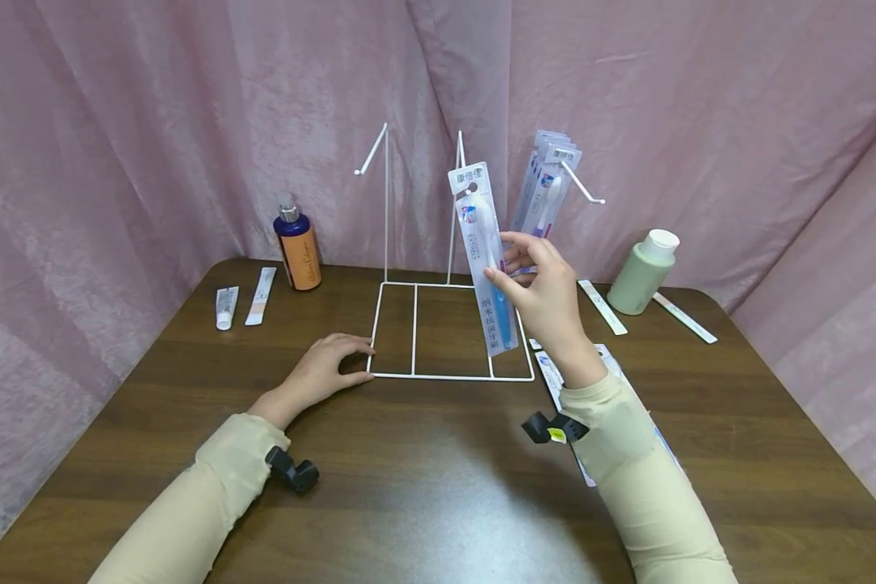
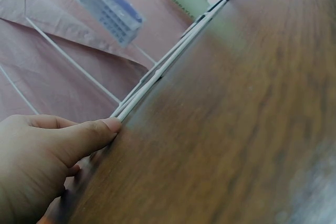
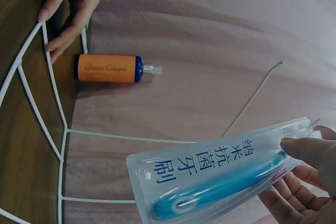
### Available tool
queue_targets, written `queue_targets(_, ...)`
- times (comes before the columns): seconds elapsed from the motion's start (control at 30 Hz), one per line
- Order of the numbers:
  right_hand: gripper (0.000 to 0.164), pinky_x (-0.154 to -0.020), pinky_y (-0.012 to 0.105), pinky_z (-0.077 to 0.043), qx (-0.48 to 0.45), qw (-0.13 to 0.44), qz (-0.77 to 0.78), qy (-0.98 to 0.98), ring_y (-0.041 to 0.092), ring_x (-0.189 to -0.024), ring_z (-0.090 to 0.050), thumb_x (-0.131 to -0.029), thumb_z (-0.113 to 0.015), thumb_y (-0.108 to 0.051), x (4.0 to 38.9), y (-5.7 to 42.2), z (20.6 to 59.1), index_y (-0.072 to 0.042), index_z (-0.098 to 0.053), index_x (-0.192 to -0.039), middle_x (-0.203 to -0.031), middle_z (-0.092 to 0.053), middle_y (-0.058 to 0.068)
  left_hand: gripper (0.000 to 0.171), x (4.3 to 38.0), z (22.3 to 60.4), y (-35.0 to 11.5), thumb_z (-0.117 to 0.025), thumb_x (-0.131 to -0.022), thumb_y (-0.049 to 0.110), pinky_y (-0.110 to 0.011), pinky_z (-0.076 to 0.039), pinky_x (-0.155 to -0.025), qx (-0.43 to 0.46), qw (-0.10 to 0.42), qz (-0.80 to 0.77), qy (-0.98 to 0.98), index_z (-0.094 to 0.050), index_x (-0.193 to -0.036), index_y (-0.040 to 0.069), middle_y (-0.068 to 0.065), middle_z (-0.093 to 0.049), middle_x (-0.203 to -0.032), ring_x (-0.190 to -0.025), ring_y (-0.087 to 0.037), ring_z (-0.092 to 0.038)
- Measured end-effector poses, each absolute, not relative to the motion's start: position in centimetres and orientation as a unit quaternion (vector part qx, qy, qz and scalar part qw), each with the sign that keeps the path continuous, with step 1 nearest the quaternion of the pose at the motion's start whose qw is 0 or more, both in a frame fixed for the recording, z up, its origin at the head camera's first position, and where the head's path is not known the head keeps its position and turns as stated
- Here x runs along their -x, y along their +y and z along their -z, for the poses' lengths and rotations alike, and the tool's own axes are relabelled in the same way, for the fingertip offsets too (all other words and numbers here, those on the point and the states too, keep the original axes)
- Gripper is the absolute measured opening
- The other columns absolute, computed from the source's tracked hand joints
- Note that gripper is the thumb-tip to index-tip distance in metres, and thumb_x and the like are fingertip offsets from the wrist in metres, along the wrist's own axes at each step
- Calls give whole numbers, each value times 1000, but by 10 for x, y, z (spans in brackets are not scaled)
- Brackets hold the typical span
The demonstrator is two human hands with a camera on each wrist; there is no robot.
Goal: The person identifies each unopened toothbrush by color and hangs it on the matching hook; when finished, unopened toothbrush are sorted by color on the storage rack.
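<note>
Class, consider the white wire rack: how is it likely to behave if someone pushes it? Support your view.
The white wire rack is probably light for its size, being thin rods around open gaps. It may slide rather than roll, since its flat base lies on the table. It could tip unevenly, as toothbrush packs hang on the right-hand hook only.

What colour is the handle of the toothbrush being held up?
The toothbrush handle is bright blue, clearest in the right wrist view.
</note>
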State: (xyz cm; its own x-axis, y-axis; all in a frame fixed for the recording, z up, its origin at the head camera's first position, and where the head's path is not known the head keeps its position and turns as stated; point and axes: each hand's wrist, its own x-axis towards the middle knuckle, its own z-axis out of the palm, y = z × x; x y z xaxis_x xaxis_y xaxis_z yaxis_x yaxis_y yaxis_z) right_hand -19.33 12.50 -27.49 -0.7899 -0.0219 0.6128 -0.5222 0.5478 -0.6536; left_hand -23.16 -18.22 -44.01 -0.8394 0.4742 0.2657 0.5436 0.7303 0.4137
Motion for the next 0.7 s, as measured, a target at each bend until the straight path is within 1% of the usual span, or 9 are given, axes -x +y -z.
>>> queue_targets(0.2,43,-68,4,-46,-161,284,-445,-834,25,-86,-64,-81,-77,-10,204,117,282,-1,-62,-120,-98,-63,17,41,232,441,-183,-75,-82,35,-54,-35,-108,274,71,246,-927,-68,-115,12,-9,-61,-133,-127,-31,-51)
queue_targets(0.33,43,-68,6,-47,-156,294,-444,-832,25,-87,-64,-81,-77,-12,213,114,287,-2,-62,-121,-98,-63,17,41,232,442,-183,-75,-82,36,-54,-36,-107,275,75,245,-927,-68,-115,13,-8,-61,-133,-126,-31,-51)
queue_targets(0.43,43,-71,12,-52,-150,302,-443,-831,25,-88,-64,-82,-76,-13,219,112,290,-3,-62,-121,-98,-64,17,41,232,441,-183,-75,-82,36,-54,-36,-107,275,77,245,-927,-68,-115,13,-8,-61,-133,-126,-31,-51)
queue_targets(0.53,42,-74,23,-56,-140,305,-448,-829,23,-88,-63,-82,-76,-12,227,110,292,-3,-62,-121,-98,-64,16,41,231,441,-183,-76,-81,36,-54,-36,-107,274,77,248,-926,-68,-115,13,-8,-61,-133,-126,-31,-51)
queue_targets(0.63,42,-76,32,-58,-131,307,-454,-826,24,-89,-63,-82,-76,-12,238,107,293,-3,-62,-121,-97,-64,17,41,231,441,-183,-75,-81,36,-55,-35,-107,274,76,247,-926,-68,-115,13,-8,-61,-133,-126,-31,-51)
queue_targets(0.7,43,-76,35,-58,-125,310,-453,-826,25,-89,-63,-81,-77,-13,245,104,293,-3,-62,-121,-97,-64,16,41,231,441,-184,-75,-82,36,-55,-35,-108,272,74,247,-927,-68,-115,13,-8,-61,-133,-127,-30,-51)
